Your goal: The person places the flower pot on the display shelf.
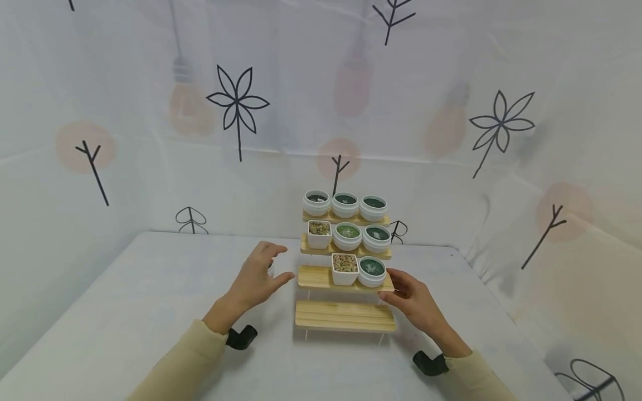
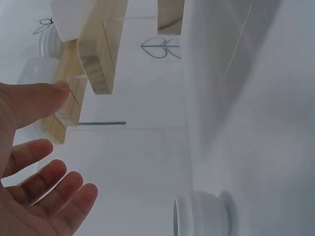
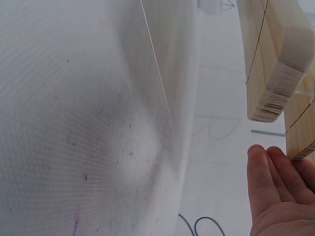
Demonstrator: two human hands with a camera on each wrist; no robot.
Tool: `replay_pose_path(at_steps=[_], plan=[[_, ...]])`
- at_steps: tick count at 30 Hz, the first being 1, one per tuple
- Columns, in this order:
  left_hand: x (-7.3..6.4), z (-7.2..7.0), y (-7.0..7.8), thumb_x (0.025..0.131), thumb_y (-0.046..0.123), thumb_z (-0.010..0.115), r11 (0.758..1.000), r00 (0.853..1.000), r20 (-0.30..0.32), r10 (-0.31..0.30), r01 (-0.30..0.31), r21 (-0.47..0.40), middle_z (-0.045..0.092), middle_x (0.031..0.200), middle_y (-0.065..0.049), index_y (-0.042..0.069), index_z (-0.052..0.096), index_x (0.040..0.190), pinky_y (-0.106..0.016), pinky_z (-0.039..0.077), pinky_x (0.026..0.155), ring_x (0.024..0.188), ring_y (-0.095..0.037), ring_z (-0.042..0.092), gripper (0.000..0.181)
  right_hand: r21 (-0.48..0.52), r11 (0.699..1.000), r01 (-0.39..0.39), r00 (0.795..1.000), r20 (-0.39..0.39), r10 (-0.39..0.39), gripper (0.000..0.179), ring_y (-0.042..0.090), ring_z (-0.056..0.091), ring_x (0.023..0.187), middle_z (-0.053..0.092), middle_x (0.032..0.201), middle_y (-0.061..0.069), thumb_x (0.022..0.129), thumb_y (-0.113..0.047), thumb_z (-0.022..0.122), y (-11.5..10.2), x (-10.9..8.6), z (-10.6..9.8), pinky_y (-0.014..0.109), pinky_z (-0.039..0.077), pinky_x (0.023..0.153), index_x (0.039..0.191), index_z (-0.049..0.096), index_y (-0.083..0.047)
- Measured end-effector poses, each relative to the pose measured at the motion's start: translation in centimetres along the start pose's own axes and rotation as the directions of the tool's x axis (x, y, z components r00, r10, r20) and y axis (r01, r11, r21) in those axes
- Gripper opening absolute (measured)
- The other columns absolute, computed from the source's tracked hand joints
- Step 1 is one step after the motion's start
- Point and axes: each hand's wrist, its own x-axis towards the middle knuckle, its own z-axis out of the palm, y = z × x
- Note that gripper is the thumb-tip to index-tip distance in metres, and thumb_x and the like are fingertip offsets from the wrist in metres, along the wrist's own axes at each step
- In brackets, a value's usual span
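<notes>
A tiered wooden stand (image 1: 313,276) rises from the white table. On its second-lowest tier stand a square white dish (image 1: 344,280) of pale nuts or grains and a round white pot (image 1: 371,278) with dark green filling. My right hand (image 1: 413,303) is at the right end of this tier, with straight fingers (image 3: 280,177) close against the wood. To the left of the stand, my left hand (image 1: 256,278) has its thumb and fingers spread apart, holding nothing. Behind it, partly hidden, a round white pot (image 2: 202,216) is on the table.
Higher tiers carry several round white pots (image 1: 346,236) with green or dark fillings and a square dish (image 1: 319,240) of mixed grains. The lowest tier (image 1: 345,316) is bare wood. A printed white cloth (image 1: 296,128) hangs behind the table (image 1: 165,289).
</notes>
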Motion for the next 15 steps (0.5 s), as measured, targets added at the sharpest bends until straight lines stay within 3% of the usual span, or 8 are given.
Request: replay_pose_path(at_steps=[10,15], plan=[[0.1,-0.3,-2.9,0.075,0.019,0.082,0.996,0.998,0.0,-0.067,0.067,0.066,0.054,0.114,-0.015,-0.001,0.059,0.12,-0.044,0.049,0.091,0.106,-0.029,0.054,0.055,0.008,1.0,0.017,1.0,0.0,-0.017,0.063,0.028,0.057,0.115,0.057,0.129,0.013,0.085,-0.034,0.073,0.2,0.0,0.0,0.037,0.052,0.092,0.136,0.049,-0.006],[-0.1,-0.1,-4.5,0.075,0.023,0.082,0.987,0.989,0.034,-0.147,0.144,0.076,0.052,0.117,-0.016,0.001,0.058,0.122,-0.046,0.047,0.094,0.109,-0.031,0.052,0.057,0.003,1.0,-0.003,1.0,-0.001,0.003,0.063,0.029,0.057,0.115,0.056,0.13,0.015,0.085,-0.03,0.072,-0.4,-0.2,0.0,0.036,0.051,0.093,0.137,0.047,-0.004]])
